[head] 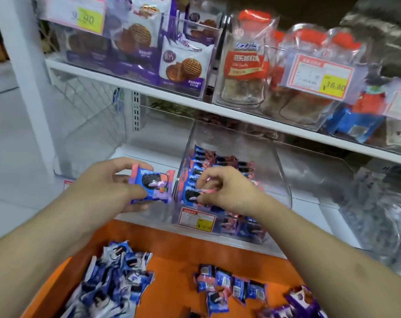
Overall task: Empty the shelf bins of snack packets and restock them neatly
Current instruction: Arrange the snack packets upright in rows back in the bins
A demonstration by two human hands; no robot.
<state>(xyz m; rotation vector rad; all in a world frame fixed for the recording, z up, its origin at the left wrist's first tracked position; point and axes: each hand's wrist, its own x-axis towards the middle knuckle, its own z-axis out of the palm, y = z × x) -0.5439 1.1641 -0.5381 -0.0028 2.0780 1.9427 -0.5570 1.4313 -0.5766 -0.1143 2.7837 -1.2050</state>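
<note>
Left hand (107, 187) grips a stack of blue-and-pink cookie packets (152, 187) just left of the clear plastic bin (275, 161); right hand (227, 191), inside the bin, seemingly pinches a standing packet (191, 196).

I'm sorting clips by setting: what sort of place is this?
Most likely a shop's snack aisle. White shelves carry clear plastic bins of wrapped biscuit packets, with red-and-yellow price tags clipped to the bin fronts.
</note>
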